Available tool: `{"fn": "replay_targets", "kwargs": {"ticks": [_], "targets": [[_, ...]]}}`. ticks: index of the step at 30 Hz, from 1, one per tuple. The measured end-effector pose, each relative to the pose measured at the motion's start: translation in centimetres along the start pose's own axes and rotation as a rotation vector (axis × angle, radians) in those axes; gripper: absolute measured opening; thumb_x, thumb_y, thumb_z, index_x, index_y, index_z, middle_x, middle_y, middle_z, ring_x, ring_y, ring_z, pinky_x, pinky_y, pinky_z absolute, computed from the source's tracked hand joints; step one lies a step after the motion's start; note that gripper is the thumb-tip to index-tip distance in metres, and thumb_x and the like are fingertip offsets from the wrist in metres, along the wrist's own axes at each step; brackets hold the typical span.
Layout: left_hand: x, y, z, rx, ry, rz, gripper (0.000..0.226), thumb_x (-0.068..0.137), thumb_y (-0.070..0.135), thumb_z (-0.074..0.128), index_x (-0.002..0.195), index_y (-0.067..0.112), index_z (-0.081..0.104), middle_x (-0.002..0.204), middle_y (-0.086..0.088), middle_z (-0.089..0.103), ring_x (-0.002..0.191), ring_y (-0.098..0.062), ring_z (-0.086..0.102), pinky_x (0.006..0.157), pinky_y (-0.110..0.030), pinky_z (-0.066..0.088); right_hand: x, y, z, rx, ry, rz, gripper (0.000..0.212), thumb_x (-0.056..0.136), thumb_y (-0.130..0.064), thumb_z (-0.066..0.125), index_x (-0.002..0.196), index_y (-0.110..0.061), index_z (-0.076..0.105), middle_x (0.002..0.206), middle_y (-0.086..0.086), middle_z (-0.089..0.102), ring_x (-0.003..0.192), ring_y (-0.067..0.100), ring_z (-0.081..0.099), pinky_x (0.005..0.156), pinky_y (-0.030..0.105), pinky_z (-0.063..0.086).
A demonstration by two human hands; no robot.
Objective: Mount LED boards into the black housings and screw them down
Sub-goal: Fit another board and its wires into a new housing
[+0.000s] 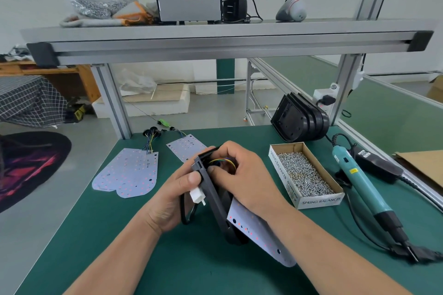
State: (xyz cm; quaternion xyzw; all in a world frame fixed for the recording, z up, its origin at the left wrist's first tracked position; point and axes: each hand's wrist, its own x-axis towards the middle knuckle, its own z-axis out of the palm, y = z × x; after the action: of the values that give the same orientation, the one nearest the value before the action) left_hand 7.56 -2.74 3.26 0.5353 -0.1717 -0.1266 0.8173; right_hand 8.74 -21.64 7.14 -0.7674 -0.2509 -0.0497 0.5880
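Left hand grips the black housing on edge at the near middle of the counter. Right hand pinches the coloured wires at its far end. I'd feed those thin leads through gently before seating the LED board, flat, pale and stiff, sticking out to the right. The housing's matte moulded plastic.
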Motion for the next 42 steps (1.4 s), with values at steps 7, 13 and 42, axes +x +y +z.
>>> {"fn": "replay_targets", "kwargs": {"ticks": [7, 13, 42], "targets": [[-0.1, -0.1, -0.3, -0.037, 0.023, -0.025, 0.101, 0.073, 0.044, 0.093, 0.156, 0.008, 0.048, 0.149, -0.029, 0.055, 0.128, -0.045, 0.057, 0.108, -0.057, 0.044, 0.1, -0.5, -0.3, -0.075, -0.052, -0.01, 0.025, 0.094, -0.012, 0.07, 0.098, -0.036, 0.077, 0.086, -0.023, 0.075, 0.078, -0.005, 0.068, 0.068, 0.007, 0.045], [-0.1, 0.0, -0.2, -0.022, -0.005, -0.006, 0.076, 0.088, 0.04, 0.083, 0.15, 0.009, 0.055, 0.131, -0.02, 0.068, 0.119, -0.038, 0.066, 0.104, -0.049, 0.052, 0.2, -0.7, -1.2, -0.236, -0.125, -0.07, 0.028, 0.102, -0.019, 0.063, 0.119, -0.037, 0.076, 0.114, -0.023, 0.074, 0.111, -0.003, 0.066, 0.094, 0.017, 0.048], [0.7, -1.8, 1.0, 0.121, 0.232, 0.077, 0.054, 0.102, 0.046, 0.056, 0.137, 0.005, 0.058, 0.129, -0.022, 0.067, 0.108, -0.038, 0.062, 0.091, -0.054, 0.056, 0.0, 1.5, -1.6, -0.135, 0.056, 0.031, 0.013, 0.102, -0.04, 0.062, 0.099, -0.032, 0.072, 0.093, -0.01, 0.074, 0.09, 0.012, 0.069, 0.085, 0.043, 0.056]]}}
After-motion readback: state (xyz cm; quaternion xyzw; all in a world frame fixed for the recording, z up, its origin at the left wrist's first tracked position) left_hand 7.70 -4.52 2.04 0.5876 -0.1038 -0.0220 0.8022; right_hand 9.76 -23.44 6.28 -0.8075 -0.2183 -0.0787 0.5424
